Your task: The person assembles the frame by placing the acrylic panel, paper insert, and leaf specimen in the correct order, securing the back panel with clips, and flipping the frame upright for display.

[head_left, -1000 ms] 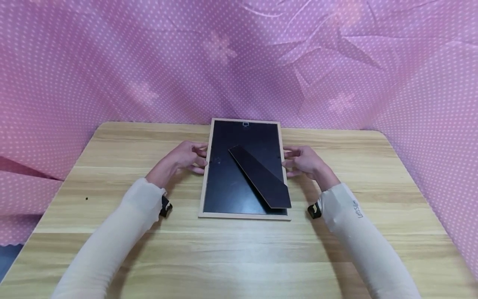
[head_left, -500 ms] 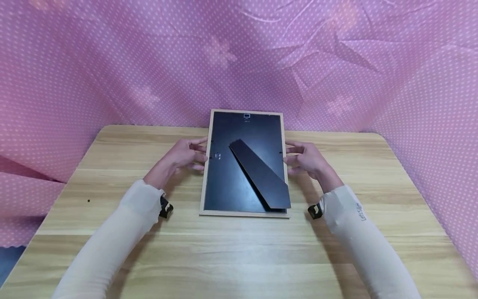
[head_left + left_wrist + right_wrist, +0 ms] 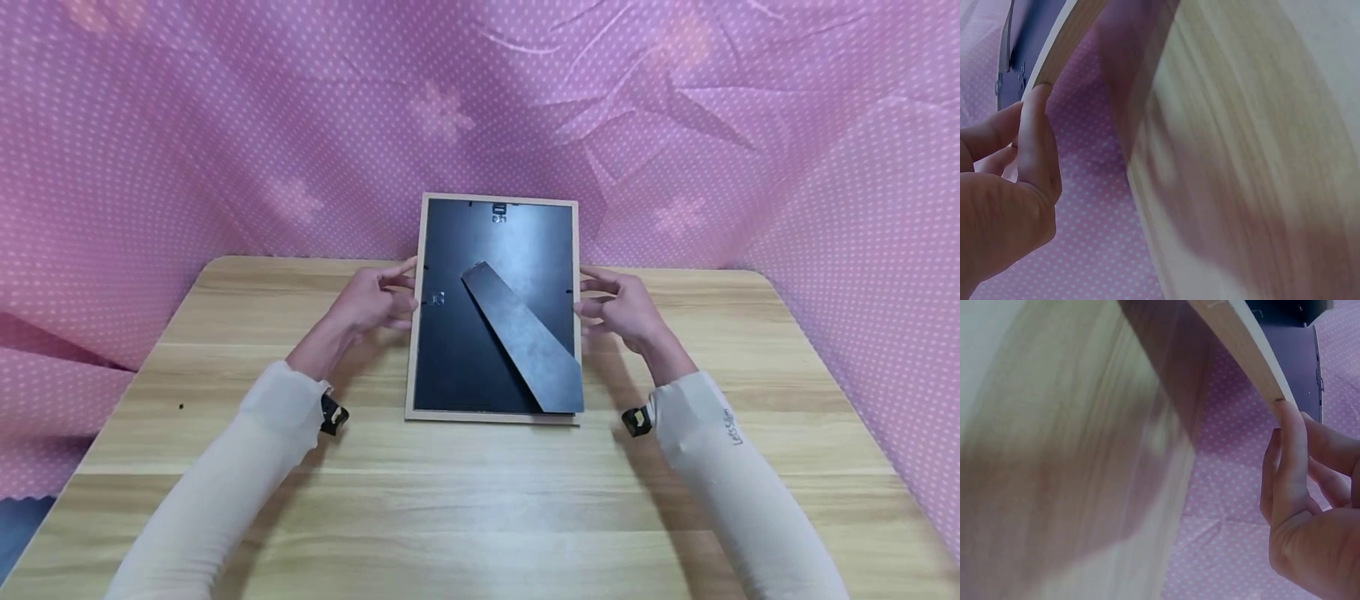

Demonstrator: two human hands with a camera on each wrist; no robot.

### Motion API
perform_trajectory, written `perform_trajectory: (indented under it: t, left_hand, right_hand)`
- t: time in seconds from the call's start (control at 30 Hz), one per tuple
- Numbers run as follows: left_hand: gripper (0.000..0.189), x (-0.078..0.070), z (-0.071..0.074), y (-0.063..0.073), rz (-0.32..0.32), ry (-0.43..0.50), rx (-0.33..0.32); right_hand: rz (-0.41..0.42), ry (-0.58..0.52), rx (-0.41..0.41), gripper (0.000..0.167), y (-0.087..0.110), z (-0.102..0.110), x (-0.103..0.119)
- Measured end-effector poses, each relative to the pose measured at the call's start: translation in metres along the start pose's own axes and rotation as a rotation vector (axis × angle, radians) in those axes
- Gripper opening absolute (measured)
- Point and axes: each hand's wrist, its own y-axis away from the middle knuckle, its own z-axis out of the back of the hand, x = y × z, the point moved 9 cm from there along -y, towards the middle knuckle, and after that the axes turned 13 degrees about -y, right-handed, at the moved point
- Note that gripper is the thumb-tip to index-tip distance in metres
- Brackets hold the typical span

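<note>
A picture frame (image 3: pixel 457 367) with a pale wood rim stands tilted up, its black back facing me and its bottom edge at the tabletop. Slanting across that back is a dark easel leg (image 3: pixel 528 346), its wide end at the lower right corner. A small metal hanger (image 3: pixel 499 210) sits near the top. My left hand (image 3: pixel 371 300) pinches the left side of the rim between thumb and fingers. Opposite it, my right hand (image 3: pixel 622 307) holds the right side at about the same height. Both wrist views show fingertips on the wooden side edges (image 3: pixel 1066 47).
The wood-grain table (image 3: pixel 480 508) spreads out around the frame. Pink dotted cloth (image 3: pixel 315 125) hangs behind it and along both sides. A small dark spot (image 3: pixel 181 407) marks the table at the left.
The picture frame has tilted further upright, its top edge rising and its bottom edge shifting slightly away from me. Both hands have moved up a little with it, keeping hold of the sides.
</note>
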Motion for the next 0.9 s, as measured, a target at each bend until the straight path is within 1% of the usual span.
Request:
perform_trajectory:
  t: [0.2,0.47,0.6,0.73,0.83,0.9]
  left_hand:
    - [0.078,-0.009,0.005,0.000,-0.045,-0.013,-0.048]
    - [0.077,-0.022,0.015,0.000,-0.099,-0.026,-0.128]
    - [0.077,-0.029,0.018,0.001,-0.126,-0.007,-0.154]
    - [0.076,-0.036,0.021,0.002,-0.174,-0.011,-0.184]
    - [0.075,-0.040,0.023,0.002,-0.205,-0.029,-0.213]
    - [0.075,-0.041,0.023,0.003,-0.216,-0.048,-0.228]
  right_hand:
    - [0.055,0.017,-0.028,0.071,0.001,0.001,0.010]
    - [0.137,0.047,-0.092,0.070,0.000,0.004,0.025]
    - [0.200,0.066,-0.106,0.068,0.000,0.003,0.035]
    - [0.270,0.087,-0.123,0.068,0.001,0.003,0.046]
    - [0.300,0.089,-0.124,0.069,0.002,0.002,0.050]
    - [0.302,0.080,-0.123,0.069,0.002,0.002,0.050]
